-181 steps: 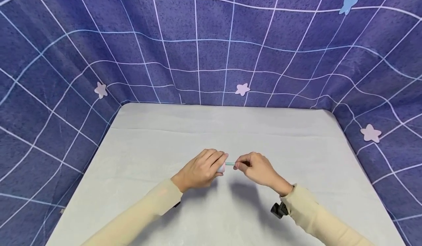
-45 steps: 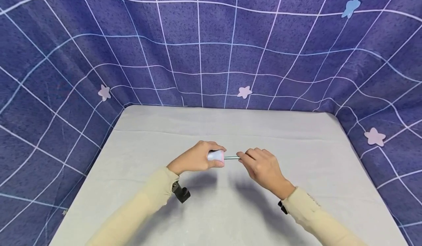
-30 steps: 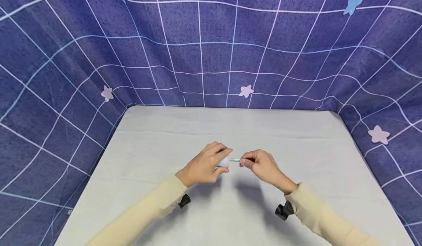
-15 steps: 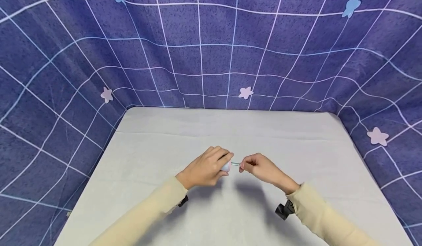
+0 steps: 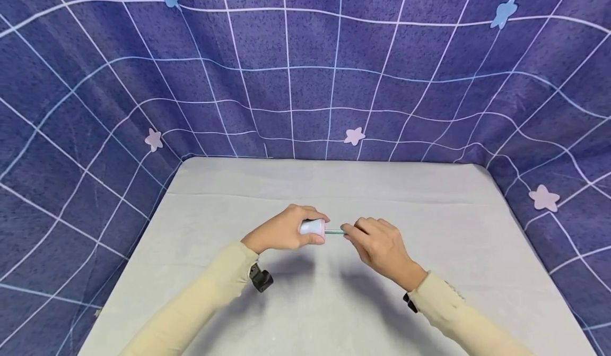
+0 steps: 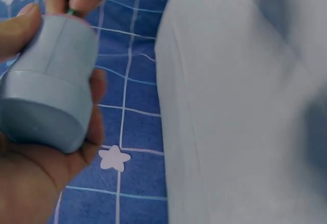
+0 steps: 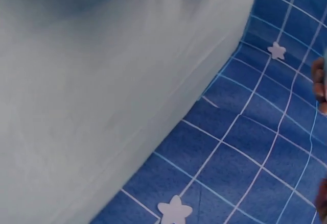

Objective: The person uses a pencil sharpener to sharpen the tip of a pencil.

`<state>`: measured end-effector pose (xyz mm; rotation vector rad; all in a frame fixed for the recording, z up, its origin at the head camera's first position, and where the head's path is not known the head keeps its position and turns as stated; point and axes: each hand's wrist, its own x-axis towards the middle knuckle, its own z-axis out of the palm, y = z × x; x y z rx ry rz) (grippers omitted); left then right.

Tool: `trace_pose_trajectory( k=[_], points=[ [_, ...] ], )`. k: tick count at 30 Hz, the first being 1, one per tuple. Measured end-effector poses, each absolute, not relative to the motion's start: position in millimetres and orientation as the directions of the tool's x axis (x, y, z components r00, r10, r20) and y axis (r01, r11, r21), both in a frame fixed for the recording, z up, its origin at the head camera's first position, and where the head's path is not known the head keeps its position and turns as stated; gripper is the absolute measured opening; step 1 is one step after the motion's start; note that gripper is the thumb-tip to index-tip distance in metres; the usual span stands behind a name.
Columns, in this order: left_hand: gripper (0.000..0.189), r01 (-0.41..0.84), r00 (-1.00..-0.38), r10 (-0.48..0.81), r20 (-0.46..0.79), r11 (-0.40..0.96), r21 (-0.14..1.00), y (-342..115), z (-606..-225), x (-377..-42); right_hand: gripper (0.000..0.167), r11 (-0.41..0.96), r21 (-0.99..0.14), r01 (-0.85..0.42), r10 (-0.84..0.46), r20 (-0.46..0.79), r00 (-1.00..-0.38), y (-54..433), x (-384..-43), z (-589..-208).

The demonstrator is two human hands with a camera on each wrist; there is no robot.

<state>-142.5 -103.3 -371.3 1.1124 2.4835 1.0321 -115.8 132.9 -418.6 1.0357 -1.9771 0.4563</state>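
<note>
My left hand (image 5: 281,229) grips a pale blue, barrel-shaped pencil sharpener (image 5: 312,227) with a pink rim. In the left wrist view the sharpener (image 6: 53,55) stands large, its wide base towards the camera and my fingers curled around its side. A thin green pencil (image 5: 334,232) runs from the pink end across to my right hand (image 5: 379,242), whose fingers pinch it with the knuckles up. The pencil's far end is hidden under those fingers. Both hands are above the table, casting shadows on it. Only some fingers (image 7: 319,86) show at the right wrist view's edge.
A white-covered table (image 5: 324,186) lies beneath the hands. Around it hangs a purple-blue curtain (image 5: 305,90) with grid lines and stars, at the back and both sides. A small black camera (image 5: 260,278) is strapped at the left wrist.
Both hands have turned at the wrist since half a second ago: more of the sharpener shows between left thumb and fingers, and the right knuckles have rolled up. The same back-and-forth turn shows earlier.
</note>
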Motion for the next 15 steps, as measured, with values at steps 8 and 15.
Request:
trace_pose_trajectory(
  k=[8, 15],
  points=[
    [0.045, 0.755, -0.587, 0.77, 0.251, 0.408, 0.514, -95.9, -391.6, -134.7, 0.034, 0.599, 0.071, -0.798, -0.45, 0.854, -0.262, 127.5, -116.8, -421.9],
    [0.054, 0.897, -0.278, 0.768, 0.577, 0.422, -0.129, -90.3, -421.5, -130.8, 0.02, 0.525, -0.814, -0.248, -0.346, 0.062, -0.936, 128.2, -113.6, -403.7]
  ],
)
